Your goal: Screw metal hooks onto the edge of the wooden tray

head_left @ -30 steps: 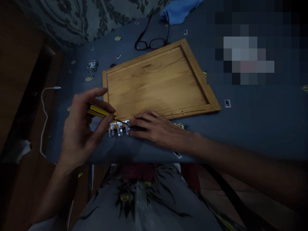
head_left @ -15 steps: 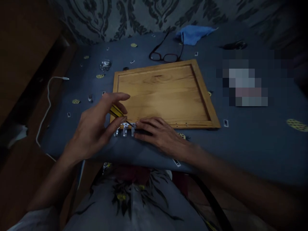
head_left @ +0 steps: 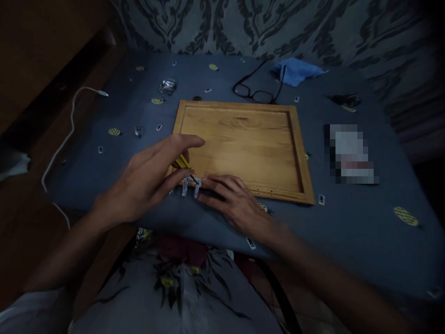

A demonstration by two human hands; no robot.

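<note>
My left hand [head_left: 149, 174] is closed around a screwdriver [head_left: 181, 162] with a yellow and black handle. The screwdriver's thin shaft slants down to a silver metal hook piece [head_left: 185, 187] at the near edge of a framed wooden board [head_left: 243, 144]. My right hand [head_left: 236, 202] rests palm down at that edge, its thumb and forefinger closed at the right end of the hook piece. Small dark holes show along the board's near rail, right of my right hand. My left fingers hide part of the hook piece.
A blue patterned cloth covers the table [head_left: 347, 232]. Behind the board lie glasses [head_left: 262, 96] and a blue cloth [head_left: 299, 72]. Small metal parts [head_left: 168, 86] and another metal piece [head_left: 138, 131] are at left, near a white cable [head_left: 73, 120]. A dark object [head_left: 344, 99] and a blurred-out item [head_left: 351, 153] lie right.
The camera view has turned, so the board and table sit lower and at another angle. Both hands keep about the same hold, with the screwdriver tip still at the hook piece.
</note>
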